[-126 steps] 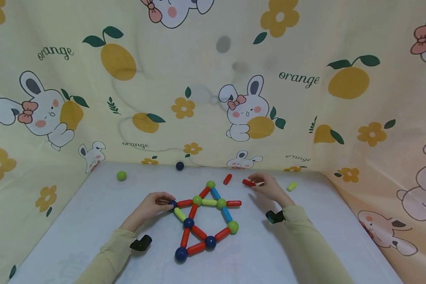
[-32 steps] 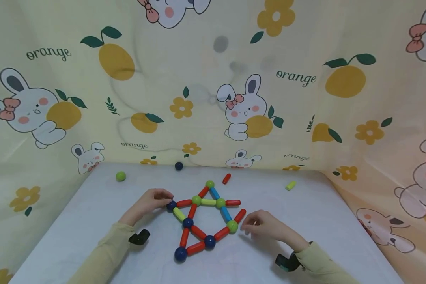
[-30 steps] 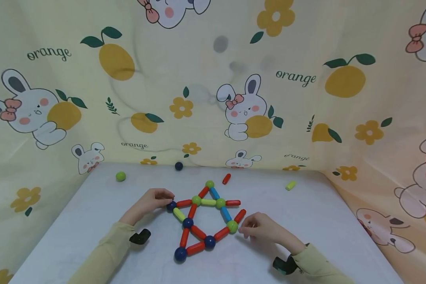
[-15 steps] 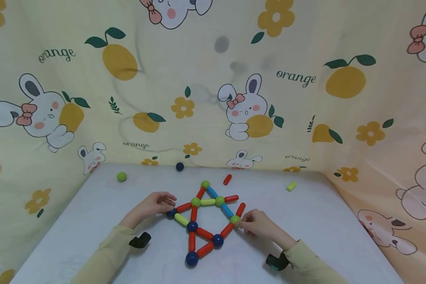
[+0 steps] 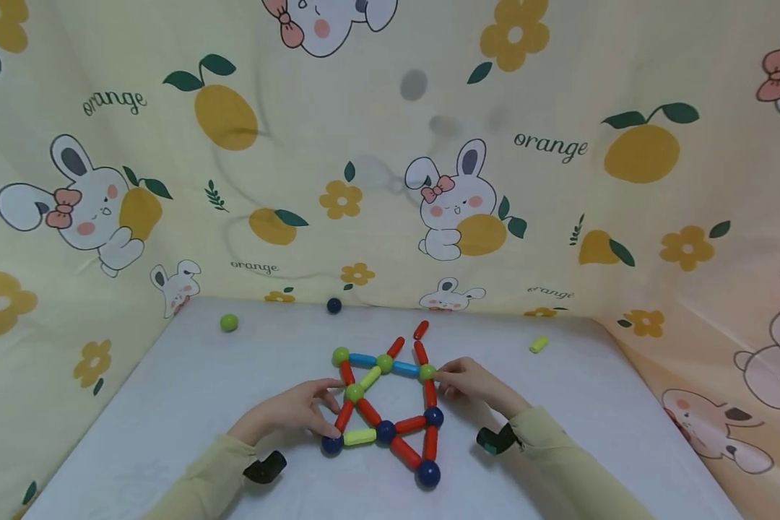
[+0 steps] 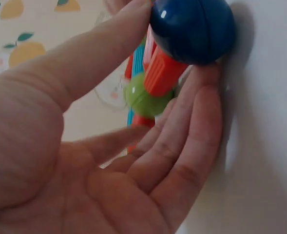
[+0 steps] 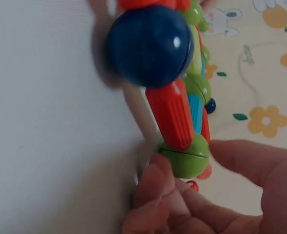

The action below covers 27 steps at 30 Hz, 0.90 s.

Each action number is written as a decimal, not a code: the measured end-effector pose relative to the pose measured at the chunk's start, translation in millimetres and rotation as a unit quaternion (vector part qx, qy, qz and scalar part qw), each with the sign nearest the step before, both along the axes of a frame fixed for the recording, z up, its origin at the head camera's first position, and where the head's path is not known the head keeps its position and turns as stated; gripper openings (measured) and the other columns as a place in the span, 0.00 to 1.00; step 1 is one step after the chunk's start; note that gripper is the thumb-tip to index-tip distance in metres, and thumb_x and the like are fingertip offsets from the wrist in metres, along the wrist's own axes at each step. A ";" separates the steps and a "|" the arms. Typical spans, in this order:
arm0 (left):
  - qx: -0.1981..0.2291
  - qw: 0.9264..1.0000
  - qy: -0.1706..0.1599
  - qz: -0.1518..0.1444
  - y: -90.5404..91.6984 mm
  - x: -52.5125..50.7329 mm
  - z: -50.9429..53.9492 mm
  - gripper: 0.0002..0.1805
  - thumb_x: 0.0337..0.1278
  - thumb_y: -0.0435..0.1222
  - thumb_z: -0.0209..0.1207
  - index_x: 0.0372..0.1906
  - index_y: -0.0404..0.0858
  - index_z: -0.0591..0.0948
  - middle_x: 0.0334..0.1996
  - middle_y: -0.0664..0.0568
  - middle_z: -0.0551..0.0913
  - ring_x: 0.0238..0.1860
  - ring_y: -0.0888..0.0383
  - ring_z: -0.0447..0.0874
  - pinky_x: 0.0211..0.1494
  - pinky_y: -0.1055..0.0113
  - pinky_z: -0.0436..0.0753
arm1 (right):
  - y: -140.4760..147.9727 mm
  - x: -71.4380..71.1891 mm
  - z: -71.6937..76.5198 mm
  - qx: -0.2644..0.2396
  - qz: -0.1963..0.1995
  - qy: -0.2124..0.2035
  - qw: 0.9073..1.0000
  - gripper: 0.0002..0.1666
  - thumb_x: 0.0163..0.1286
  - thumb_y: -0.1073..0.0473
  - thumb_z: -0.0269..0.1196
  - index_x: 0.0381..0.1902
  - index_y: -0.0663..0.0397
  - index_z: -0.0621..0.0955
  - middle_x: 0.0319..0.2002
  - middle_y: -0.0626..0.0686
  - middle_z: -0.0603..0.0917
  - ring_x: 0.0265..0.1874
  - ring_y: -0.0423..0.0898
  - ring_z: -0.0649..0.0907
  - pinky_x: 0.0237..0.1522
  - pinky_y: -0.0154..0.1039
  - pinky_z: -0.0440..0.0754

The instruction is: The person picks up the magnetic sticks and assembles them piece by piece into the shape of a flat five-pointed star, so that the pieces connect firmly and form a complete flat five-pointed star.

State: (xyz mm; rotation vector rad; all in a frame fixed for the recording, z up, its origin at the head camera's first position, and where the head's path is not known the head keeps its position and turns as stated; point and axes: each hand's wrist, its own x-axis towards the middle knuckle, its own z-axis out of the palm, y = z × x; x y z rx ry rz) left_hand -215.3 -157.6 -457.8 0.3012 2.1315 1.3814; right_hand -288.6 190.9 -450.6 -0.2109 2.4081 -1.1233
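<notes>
A flat frame of magnetic building rods (image 5: 405,453) and balls lies on the table. At its near left corner is a dark blue ball (image 5: 332,444), held by my left hand (image 5: 292,412) with the thumb on it. In the left wrist view, the fingers reach round behind that blue ball (image 6: 194,29). My right hand (image 5: 474,383) pinches a green ball (image 5: 427,372) at the frame's right side, between thumb and fingers, as the right wrist view confirms on the green ball (image 7: 187,156). Two red rods (image 5: 396,347) stick out from the far side with free ends.
Loose on the table lie a green ball (image 5: 229,323) at the far left, a dark blue ball (image 5: 334,305) at the back, a red rod (image 5: 421,330) just beyond the frame, and a yellow-green rod (image 5: 539,344) at right. A printed cloth (image 5: 377,144) hangs behind.
The right hand brought a red rod to the right green ball, let go, then took hold of that ball. Both hands have since turned the frame counterclockwise; the left corner came nearer.
</notes>
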 end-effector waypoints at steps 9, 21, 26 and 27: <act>0.013 0.998 -0.045 0.032 17.7 13.4 4.1 0.34 0.61 0.46 0.61 0.65 0.30 0.66 0.38 0.47 0.80 0.30 0.52 0.83 0.36 0.61 0.84 | 7.0 5.9 6.3 -0.024 0.072 -0.015 0.997 0.24 0.69 0.51 0.59 0.55 0.64 0.78 0.31 0.52 0.82 0.29 0.48 0.79 0.35 0.39 0.79; 0.050 0.971 -0.071 0.224 -2.2 -31.2 6.4 0.33 0.73 0.53 0.40 0.60 0.25 0.68 0.51 0.35 0.75 0.37 0.48 0.84 0.39 0.60 0.85 | 6.2 44.0 19.2 -0.010 0.081 -0.011 0.997 0.21 0.65 0.56 0.64 0.52 0.64 0.78 0.34 0.53 0.80 0.25 0.49 0.80 0.32 0.40 0.81; 0.056 0.976 -0.044 0.208 -4.5 -43.9 3.5 0.36 0.71 0.57 0.38 0.65 0.31 0.68 0.61 0.36 0.70 0.41 0.49 0.83 0.42 0.60 0.84 | 4.4 48.1 16.6 -0.019 0.071 -0.001 0.997 0.20 0.64 0.57 0.65 0.50 0.63 0.78 0.33 0.53 0.80 0.24 0.49 0.81 0.30 0.40 0.82; 0.054 0.976 -0.042 0.206 -4.4 -45.2 2.7 0.36 0.71 0.58 0.38 0.65 0.32 0.69 0.62 0.37 0.70 0.41 0.49 0.83 0.42 0.61 0.84 | 4.2 48.0 16.0 -0.020 0.071 0.001 0.997 0.20 0.64 0.57 0.65 0.50 0.63 0.78 0.33 0.52 0.80 0.24 0.49 0.81 0.30 0.40 0.82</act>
